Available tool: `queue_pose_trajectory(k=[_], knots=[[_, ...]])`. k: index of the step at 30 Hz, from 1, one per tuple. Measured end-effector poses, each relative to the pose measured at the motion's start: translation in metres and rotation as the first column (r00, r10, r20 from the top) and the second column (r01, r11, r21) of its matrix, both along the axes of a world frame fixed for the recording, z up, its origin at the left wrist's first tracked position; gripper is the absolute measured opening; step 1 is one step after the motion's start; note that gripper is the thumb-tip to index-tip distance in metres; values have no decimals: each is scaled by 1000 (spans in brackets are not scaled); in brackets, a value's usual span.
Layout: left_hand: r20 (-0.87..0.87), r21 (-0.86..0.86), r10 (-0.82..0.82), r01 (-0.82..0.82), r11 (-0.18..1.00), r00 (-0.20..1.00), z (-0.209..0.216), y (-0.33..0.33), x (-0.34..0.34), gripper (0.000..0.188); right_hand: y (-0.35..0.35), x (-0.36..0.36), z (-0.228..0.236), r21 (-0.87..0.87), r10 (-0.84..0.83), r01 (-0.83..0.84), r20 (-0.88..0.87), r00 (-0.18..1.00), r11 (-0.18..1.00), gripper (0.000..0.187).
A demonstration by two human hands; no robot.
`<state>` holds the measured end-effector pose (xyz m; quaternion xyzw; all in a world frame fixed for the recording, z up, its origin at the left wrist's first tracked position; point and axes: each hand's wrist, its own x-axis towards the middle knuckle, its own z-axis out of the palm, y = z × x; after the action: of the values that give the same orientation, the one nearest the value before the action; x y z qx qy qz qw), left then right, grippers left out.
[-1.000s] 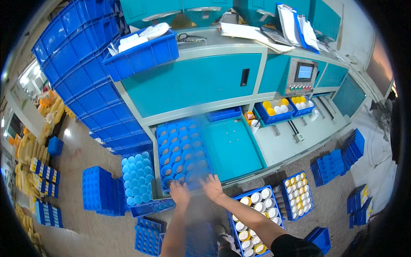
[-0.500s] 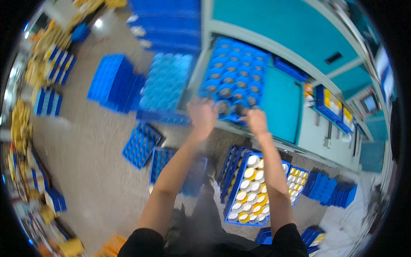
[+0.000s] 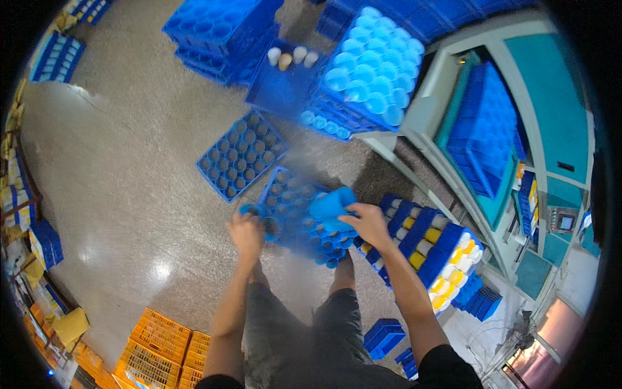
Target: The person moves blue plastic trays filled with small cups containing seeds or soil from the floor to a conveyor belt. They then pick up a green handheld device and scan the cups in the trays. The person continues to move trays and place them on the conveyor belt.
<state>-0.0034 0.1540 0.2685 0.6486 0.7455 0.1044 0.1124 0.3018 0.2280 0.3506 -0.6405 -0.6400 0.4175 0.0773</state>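
Observation:
My right hand (image 3: 368,223) is closed on a light-blue cylindrical cup (image 3: 330,205), tilted sideways, with more blue close under it. My left hand (image 3: 246,236) has curled fingers at a small blue cup (image 3: 251,209), of which little more than the round rim shows. Below and between both hands lies a blue tray with round holes (image 3: 277,188), standing low by my legs. Haze blurs its middle, and my right hand and the cup cover part of it. Another blue holed tray (image 3: 241,155) lies on the floor just beyond, at the left.
A stack of light-blue cups (image 3: 376,61) tops blue crates ahead. A flat blue tray (image 3: 285,84) bears a few small cups. Blue trays of white and yellow pieces (image 3: 434,249) stand at my right, before the teal machine (image 3: 544,84). Orange crates (image 3: 155,337) stand at lower left.
My hands have left the near edge of the blue tray on the machine and come down over the low holed tray. Blue cups are now in them. The view has turned left.

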Motion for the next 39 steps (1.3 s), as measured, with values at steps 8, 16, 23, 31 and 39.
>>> queue_pose_trajectory(k=[8,16,23,31,39], knots=[[-107,-60,41,-48,997,993,-205,34,-211,10,46,-195,-306,370,-200,128,163,966,920,26],[92,346,-148,108,932,985,-307,227,-165,12,120,-200,-452,463,-188,112,120,975,879,22],[-60,236,-312,317,918,948,-392,304,-111,14,108,-201,-467,166,3,-41,221,975,985,37],[-223,65,-422,446,893,879,-412,310,-94,20,21,-167,-380,190,-35,29,28,999,981,32],[178,-225,-146,185,957,973,-437,294,-94,16,-84,-76,-290,-172,-49,40,-46,998,984,28]])
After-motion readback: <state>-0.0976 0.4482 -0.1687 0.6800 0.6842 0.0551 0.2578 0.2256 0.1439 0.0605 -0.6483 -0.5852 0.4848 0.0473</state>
